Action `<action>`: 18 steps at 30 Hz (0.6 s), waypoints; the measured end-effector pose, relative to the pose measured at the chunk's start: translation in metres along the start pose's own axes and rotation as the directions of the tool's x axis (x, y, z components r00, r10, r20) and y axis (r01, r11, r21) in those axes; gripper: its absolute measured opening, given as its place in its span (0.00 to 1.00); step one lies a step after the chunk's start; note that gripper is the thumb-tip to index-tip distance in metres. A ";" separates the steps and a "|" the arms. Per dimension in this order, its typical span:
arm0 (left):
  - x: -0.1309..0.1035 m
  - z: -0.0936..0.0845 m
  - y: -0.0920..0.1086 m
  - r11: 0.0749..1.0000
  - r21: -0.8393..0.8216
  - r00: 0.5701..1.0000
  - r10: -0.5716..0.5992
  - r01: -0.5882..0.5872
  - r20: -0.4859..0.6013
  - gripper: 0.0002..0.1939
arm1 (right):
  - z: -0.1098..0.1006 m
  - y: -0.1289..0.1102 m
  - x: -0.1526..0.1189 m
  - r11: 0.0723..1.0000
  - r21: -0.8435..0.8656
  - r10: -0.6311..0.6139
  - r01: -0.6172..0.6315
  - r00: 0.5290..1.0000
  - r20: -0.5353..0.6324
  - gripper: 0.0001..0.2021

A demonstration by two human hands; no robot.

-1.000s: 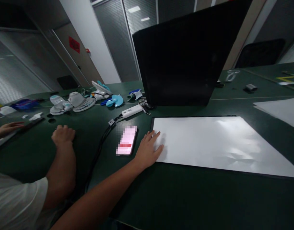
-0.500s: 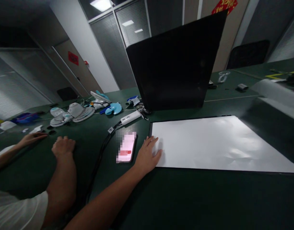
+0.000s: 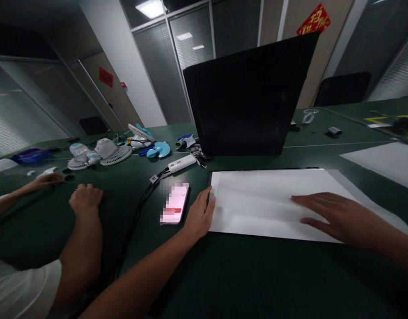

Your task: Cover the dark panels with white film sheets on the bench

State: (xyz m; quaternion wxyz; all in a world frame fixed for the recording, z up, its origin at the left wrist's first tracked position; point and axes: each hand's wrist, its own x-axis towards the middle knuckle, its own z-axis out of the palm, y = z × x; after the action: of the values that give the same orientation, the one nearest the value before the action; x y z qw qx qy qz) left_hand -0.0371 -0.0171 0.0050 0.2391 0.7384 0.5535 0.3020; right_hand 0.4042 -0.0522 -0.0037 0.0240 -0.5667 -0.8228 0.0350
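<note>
A white sheet (image 3: 266, 204) lies flat on the green table (image 3: 257, 274), in front of an upright black board (image 3: 246, 97). The left hand (image 3: 200, 213) grips the sheet's left edge, thumb on top and fingers curled at the border, just beside a phone (image 3: 175, 204). The right hand (image 3: 336, 215) rests flat on the sheet's right part, fingers spread and stretched out, holding nothing.

A black cable (image 3: 137, 212) runs past the phone up to a white power bank (image 3: 182, 163). Further left, another person's fist (image 3: 86, 199) rests on the table, and a third hand (image 3: 46, 179) lies near the left border. Behind these sit white fan parts (image 3: 100, 153) and blue fan blades (image 3: 159, 150). A second white sheet (image 3: 386, 161) lies well apart to the right.
</note>
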 end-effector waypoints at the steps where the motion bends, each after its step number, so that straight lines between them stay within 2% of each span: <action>1: 0.000 0.000 0.000 1.000 -0.003 1.000 -0.005 0.005 0.011 0.30 | 0.005 -0.006 0.003 0.999 0.028 -0.019 0.018 0.999 0.036 0.34; 5: 0.003 0.001 -0.003 0.996 -0.084 1.000 0.018 -0.019 -0.011 0.26 | 0.016 -0.011 0.007 0.992 0.074 -0.107 0.103 0.993 0.054 0.37; 8: 0.008 0.001 -0.007 0.979 -0.205 0.997 0.000 -0.015 -0.074 0.23 | 0.013 -0.010 0.006 0.985 0.100 -0.144 0.139 0.989 0.042 0.36; 10: 0.009 0.000 -0.007 0.976 -0.216 0.995 -0.022 0.001 -0.094 0.23 | 0.009 -0.013 0.005 0.980 0.127 -0.156 0.151 0.987 0.032 0.35; 13: 0.008 0.001 -0.004 0.996 -0.089 0.998 0.006 -0.011 -0.064 0.21 | 0.006 -0.014 0.006 0.977 0.148 -0.159 0.150 0.986 0.049 0.35; 15: 0.006 0.003 -0.001 0.998 0.040 0.999 0.038 -0.038 0.003 0.22 | 0.003 -0.002 0.006 0.987 0.126 -0.101 0.097 0.995 0.025 0.33; 17: 0.005 0.005 0.001 0.986 0.148 0.996 0.062 -0.071 0.067 0.21 | -0.001 0.026 0.004 0.998 0.069 0.011 -0.004 0.995 -0.103 0.34; 18: 0.005 0.007 0.001 0.978 0.186 0.993 0.078 -0.093 0.086 0.21 | -0.005 0.045 0.002 0.996 0.038 0.089 -0.083 0.977 -0.195 0.35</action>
State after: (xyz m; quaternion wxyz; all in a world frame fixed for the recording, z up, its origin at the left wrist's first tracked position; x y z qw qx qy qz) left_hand -0.0308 -0.0123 0.0020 0.1757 0.7921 0.5380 0.2288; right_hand 0.4457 -0.0348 -0.0026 0.1121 -0.6020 -0.7906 -0.0081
